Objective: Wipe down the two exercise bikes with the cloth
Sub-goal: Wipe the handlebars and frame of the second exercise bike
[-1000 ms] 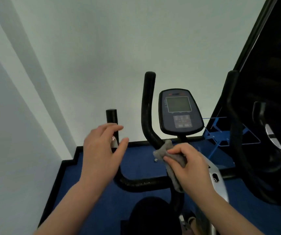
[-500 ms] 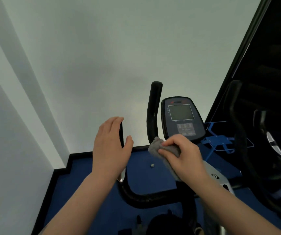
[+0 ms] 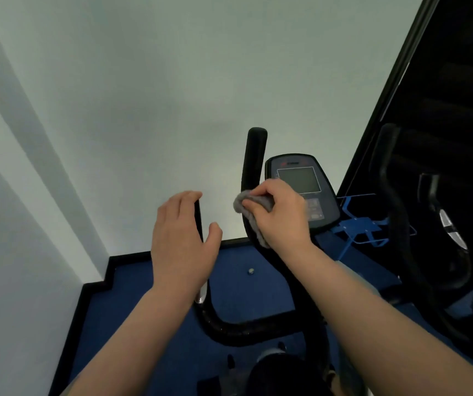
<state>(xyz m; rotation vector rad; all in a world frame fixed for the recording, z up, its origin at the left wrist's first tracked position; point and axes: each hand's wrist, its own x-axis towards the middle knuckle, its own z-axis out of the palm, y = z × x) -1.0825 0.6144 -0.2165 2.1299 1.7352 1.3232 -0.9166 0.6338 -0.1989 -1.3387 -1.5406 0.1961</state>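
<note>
Head camera, looking forward and down over an exercise bike (image 3: 261, 330) that stands on blue floor (image 3: 149, 281) against a pale wall (image 3: 143, 95). The right hand (image 3: 282, 215) is closed around a grey cloth (image 3: 251, 212), pressing it against the bike's right upright handlebar (image 3: 253, 158). The left hand (image 3: 182, 238) is open, fingers loosely curved around the left handlebar post, which it almost wholly hides; whether it touches the post is unclear. Behind the right hand sits the console (image 3: 301, 181), its lower left corner covered. Far right, a second bike (image 3: 395, 224) shows dimly against a dark panel, partly cut off. A small round object (image 3: 251, 271) lies on the floor, too small to identify.
</note>
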